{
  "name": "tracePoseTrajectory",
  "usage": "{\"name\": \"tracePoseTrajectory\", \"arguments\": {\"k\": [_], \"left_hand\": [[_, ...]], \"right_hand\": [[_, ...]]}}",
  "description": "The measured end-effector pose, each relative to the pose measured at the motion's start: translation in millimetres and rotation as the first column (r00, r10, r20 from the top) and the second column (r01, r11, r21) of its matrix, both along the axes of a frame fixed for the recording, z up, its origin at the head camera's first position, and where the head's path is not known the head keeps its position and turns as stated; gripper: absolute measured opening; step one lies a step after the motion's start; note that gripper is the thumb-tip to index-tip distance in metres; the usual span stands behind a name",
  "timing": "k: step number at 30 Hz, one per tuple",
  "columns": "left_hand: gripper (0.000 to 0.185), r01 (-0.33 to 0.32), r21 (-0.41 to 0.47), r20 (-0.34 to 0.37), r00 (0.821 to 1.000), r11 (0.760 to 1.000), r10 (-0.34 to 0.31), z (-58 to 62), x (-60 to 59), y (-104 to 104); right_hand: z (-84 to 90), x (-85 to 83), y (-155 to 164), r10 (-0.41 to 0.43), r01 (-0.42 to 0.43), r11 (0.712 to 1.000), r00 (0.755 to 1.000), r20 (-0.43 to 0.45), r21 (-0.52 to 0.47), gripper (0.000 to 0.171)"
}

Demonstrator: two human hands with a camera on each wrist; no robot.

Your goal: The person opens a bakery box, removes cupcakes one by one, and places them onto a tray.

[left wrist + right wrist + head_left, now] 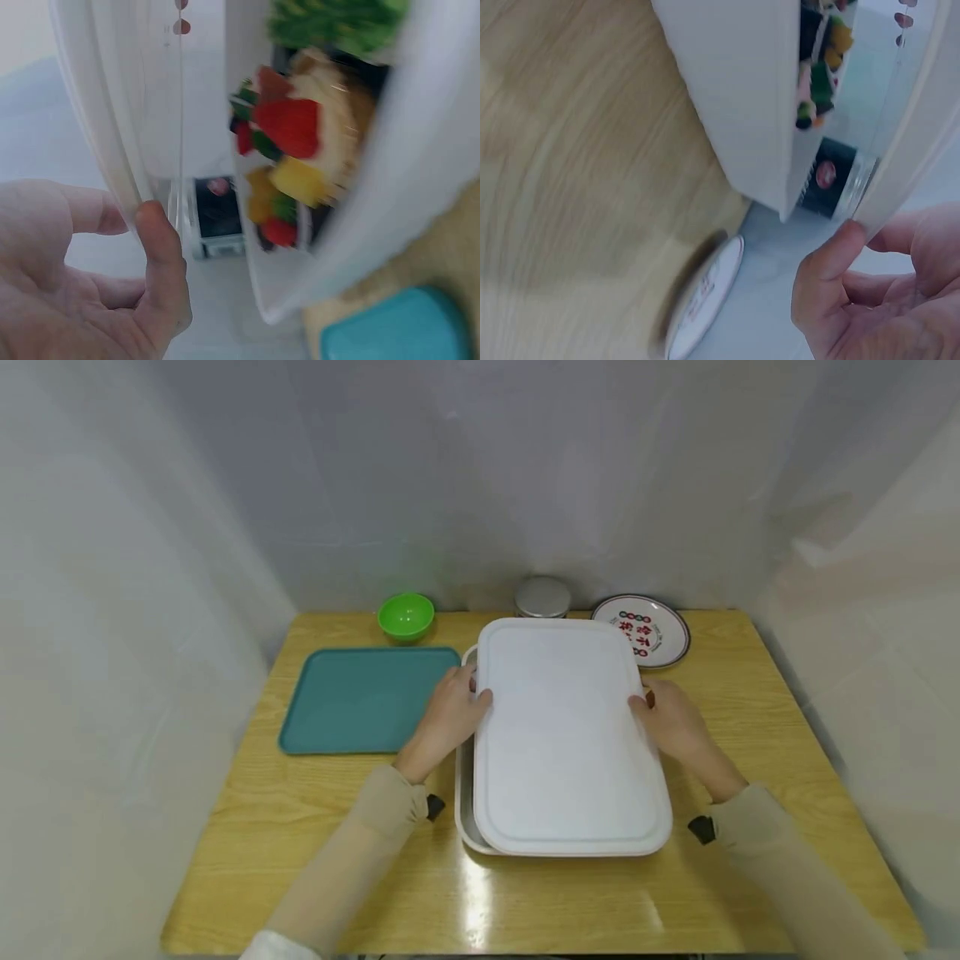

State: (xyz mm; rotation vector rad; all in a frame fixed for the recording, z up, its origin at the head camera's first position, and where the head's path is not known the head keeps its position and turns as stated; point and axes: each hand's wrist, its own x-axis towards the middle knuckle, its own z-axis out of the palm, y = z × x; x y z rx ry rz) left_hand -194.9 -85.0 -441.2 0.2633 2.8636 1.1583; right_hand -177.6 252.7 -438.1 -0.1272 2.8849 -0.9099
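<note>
Pinching white lid (pixel 570 735): your left hand (pixel 453 703), right hand (pixel 677 722) | lid off storage bin (pixel 739 97), not yet set down | food-like pieces (pixel 289 127) inside

A white rectangular lid (pixel 570 735) is over a white rectangular bin (pixel 464 806) mid-frame, a teal rectangular tray (pixel 360 702) left, a round white plate (pixel 664 633) upper right.

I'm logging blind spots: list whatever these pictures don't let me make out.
White box, full contents: head view, under the lid.
Jar, label wording: right wrist view, too small, blurred.
Plate, lower left: head view, under the lid.
Teal tray, part of right side: head view, behind the left hand.
</note>
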Motion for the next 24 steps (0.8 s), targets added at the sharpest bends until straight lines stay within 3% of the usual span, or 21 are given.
{"name": "tracePoseTrajectory", "arguments": {"k": [3, 6, 12, 16, 24], "left_hand": [[0.042, 0.052, -0.007, -0.019, 0.998, 0.999, -0.052, 11.7, -1.3, 10], [0.043, 0.102, 0.005, 0.009, 0.995, 0.995, -0.102, 22.3, -1.6, 22], [0.061, 0.185, 0.026, 0.081, 0.979, 0.982, -0.187, 36.5, -3.9, 49], [0.069, 0.230, 0.027, 0.114, 0.966, 0.973, -0.232, 40.9, -6.5, 66], [0.067, 0.293, 0.026, 0.158, 0.943, 0.956, -0.293, 43.4, -6.9, 102]], "right_hand": [[4.8, 3.1, 14, 0.009, -0.009, 1.000, 1.000, -0.011, 0.001, 0.050], [9.2, 5.7, 30, 0.016, -0.016, 1.000, 1.000, -0.001, 0.003, 0.055], [28.0, 16.0, 59, -0.006, 0.006, 1.000, 0.998, 0.067, 0.001, 0.065], [37.7, 21.4, 79, -0.024, 0.023, 1.000, 0.996, 0.088, 0.017, 0.066], [56.0, 28.1, 114, -0.035, 0.028, 0.997, 0.994, 0.101, 0.077, 0.067]]}}
